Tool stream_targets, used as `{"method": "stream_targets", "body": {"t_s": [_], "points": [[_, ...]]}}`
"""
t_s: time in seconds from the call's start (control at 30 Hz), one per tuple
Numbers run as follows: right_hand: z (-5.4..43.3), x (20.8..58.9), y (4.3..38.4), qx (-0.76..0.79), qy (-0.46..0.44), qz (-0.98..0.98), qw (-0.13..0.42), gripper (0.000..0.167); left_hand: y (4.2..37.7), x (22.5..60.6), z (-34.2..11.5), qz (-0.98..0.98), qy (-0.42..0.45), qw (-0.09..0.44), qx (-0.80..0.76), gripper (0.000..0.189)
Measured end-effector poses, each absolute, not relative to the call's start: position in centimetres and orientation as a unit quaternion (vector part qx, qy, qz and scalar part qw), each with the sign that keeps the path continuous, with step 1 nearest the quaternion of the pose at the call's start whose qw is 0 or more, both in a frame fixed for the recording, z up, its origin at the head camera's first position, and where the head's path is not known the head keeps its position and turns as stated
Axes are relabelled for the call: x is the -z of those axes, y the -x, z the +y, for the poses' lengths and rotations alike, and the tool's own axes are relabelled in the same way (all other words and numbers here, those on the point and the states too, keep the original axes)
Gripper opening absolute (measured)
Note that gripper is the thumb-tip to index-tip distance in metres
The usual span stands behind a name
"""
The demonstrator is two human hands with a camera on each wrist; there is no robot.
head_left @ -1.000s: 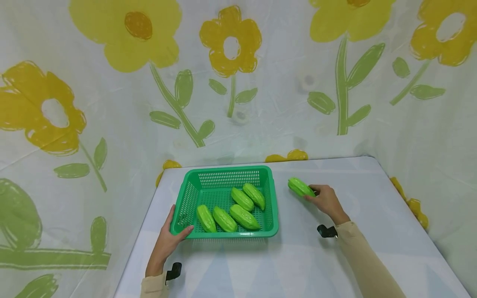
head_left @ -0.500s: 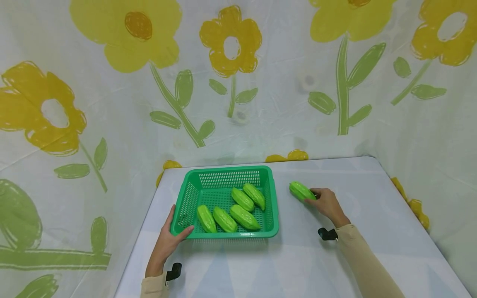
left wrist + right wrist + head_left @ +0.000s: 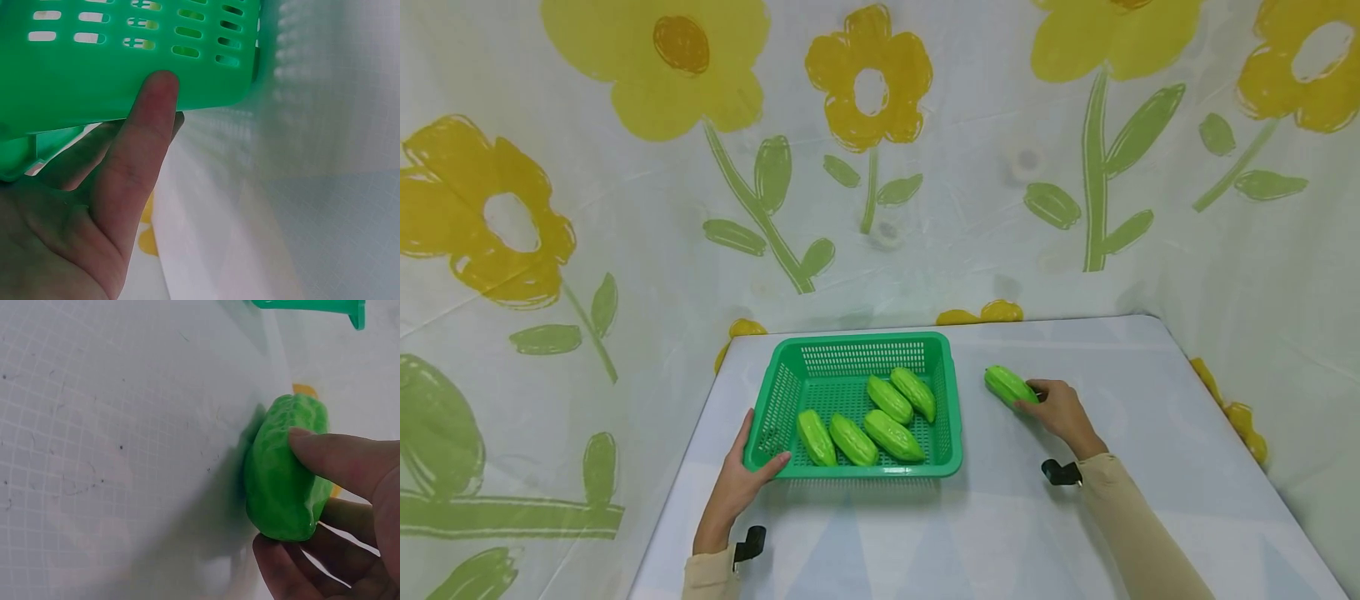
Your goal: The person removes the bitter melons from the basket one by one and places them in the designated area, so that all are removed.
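Note:
My left hand [image 3: 737, 487] holds the green plastic basket [image 3: 865, 472] at its near left corner, thumb at the front rim and fingers along the left side. In the left wrist view, the left thumb [image 3: 140, 150] presses the slotted wall [image 3: 206, 84]. Several bright green, ridged bitter melons [image 3: 890, 435] lie inside the basket. To its right, my right hand [image 3: 1063, 412] pinches another bitter melon [image 3: 1009, 383] by its near end. The right wrist view shows the thumb on top of this bitter melon [image 3: 284, 481] and fingers below, close over the table.
A pale cloth with a faint triangle pattern covers the table [image 3: 880, 542]. Behind and at both sides hangs a flower-print curtain [image 3: 962, 233]. Black camera mounts [image 3: 1060, 472] sit at both wrists. The basket's edge [image 3: 312, 305] shows at the top of the right wrist view.
My right hand and its bitter melon have shifted slightly nearer to me, mostly in the first half second. The left hand, the basket and the bitter melons inside keep their places.

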State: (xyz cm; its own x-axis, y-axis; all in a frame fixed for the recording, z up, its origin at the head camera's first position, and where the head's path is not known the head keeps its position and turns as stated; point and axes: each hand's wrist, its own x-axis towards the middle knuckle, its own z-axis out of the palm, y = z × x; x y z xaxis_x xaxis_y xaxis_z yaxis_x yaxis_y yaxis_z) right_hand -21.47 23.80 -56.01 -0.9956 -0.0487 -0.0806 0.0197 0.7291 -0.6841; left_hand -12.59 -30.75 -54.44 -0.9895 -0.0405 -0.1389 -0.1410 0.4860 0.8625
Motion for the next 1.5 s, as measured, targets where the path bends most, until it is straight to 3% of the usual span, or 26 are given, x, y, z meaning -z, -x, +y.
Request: {"method": "stream_targets", "body": {"t_s": [0.57,1.5], "points": [[23.7,54.5,21.0,0.364,-0.001,0.929,0.068,0.071,12.7,54.4,-30.9,0.862,0.053,0.048,-0.502,0.111],[21.0,48.5,21.2,0.403,0.037,0.914,-0.037,0.057,12.6,54.4,-30.8,0.860,0.056,0.052,-0.505,0.111]]}}
